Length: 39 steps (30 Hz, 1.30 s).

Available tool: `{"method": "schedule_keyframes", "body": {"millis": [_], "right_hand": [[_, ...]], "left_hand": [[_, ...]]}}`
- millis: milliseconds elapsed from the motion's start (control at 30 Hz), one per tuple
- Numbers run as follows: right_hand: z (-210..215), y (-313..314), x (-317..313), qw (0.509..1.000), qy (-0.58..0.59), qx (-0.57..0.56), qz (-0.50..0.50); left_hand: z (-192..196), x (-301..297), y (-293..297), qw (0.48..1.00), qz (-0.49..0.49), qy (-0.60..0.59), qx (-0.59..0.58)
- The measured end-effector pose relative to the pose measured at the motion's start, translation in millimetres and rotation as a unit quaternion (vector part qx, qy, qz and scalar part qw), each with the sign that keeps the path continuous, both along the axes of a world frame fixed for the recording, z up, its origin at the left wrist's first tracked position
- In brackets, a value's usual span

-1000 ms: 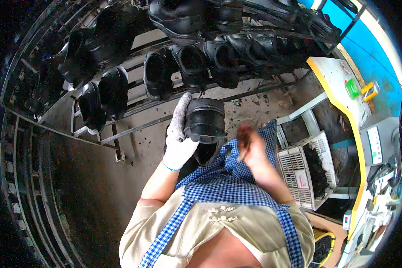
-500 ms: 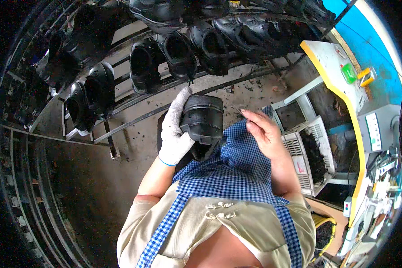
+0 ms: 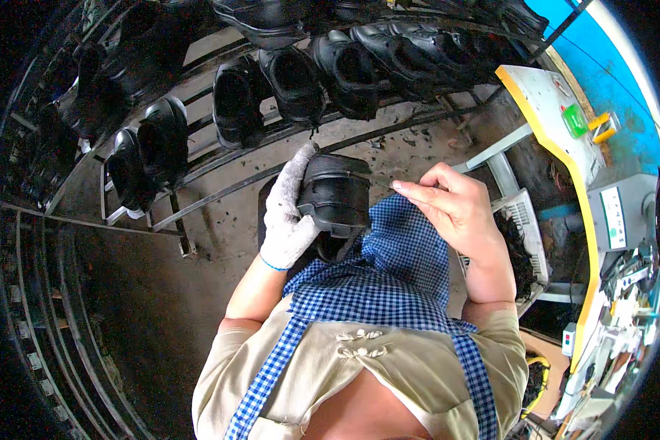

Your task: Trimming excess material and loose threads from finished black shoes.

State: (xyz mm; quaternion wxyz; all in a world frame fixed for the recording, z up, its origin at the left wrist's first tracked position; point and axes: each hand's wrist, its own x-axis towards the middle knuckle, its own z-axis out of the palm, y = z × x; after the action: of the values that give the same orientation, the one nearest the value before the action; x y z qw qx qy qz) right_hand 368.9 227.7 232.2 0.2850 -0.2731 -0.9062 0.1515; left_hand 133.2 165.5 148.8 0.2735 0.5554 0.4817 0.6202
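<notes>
My left hand (image 3: pixel 287 220), in a white knit glove, is closed round a black shoe (image 3: pixel 336 192) held in front of my apron. The shoe's ridged black sole edge faces up, and its lower part is in shadow. To the right of the shoe, and apart from it, is my bare right hand (image 3: pixel 462 213). Its thumb and forefinger are pinched together, pointing toward the shoe. Whatever lies between those fingers is too small to name. Below both hands hangs the blue checked apron (image 3: pixel 374 301).
Metal racks (image 3: pixel 198 198) with several black shoes (image 3: pixel 290 84) stand ahead and to the left. At right is a yellow-edged white table (image 3: pixel 546 121) bearing a green item (image 3: pixel 574 119) and a grey machine (image 3: pixel 627 213). A white plastic crate (image 3: pixel 533 235) with black scraps sits under it.
My right hand has moved a little right and turned, its fingers now curled more closely. The shoe and my left hand have stayed nearly in place.
</notes>
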Motion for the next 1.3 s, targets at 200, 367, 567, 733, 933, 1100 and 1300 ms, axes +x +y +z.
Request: {"method": "schedule_keyframes", "body": {"millis": [200, 367, 567, 733, 933, 1100, 1300], "right_hand": [[7.1, 0.8, -0.8, 1.000, -0.003, 0.005, 0.008], [7.3, 2.5, -0.7, 0.999, -0.020, 0.017, 0.019], [7.7, -0.2, -7.7, 0.999, -0.027, 0.024, 0.001], [3.4, 5.0, -10.1, 0.999, -0.025, 0.022, 0.009], [-5.1, 13.2, -17.3, 1.000, 0.015, -0.012, 0.007], [-19.2, 23.7, -11.9, 0.989, 0.121, -0.082, 0.020], [-30.3, 17.0, -26.9, 0.985, 0.105, -0.128, 0.059]], "left_hand": [[-22.9, -4.1, 6.3, 0.995, 0.045, 0.085, 0.000], [-11.6, -1.6, 1.3, 0.998, 0.019, 0.063, -0.016], [-6.7, -3.8, 1.8, 0.998, -0.001, 0.069, -0.013], [-10.5, -3.1, 2.7, 0.999, -0.007, 0.038, -0.028], [-0.7, 14.5, 2.1, 0.973, -0.056, 0.224, -0.005], [-5.3, 2.3, 4.9, 0.986, -0.052, 0.155, -0.036], [-8.7, 3.4, 4.4, 0.984, -0.066, 0.160, -0.041]]}}
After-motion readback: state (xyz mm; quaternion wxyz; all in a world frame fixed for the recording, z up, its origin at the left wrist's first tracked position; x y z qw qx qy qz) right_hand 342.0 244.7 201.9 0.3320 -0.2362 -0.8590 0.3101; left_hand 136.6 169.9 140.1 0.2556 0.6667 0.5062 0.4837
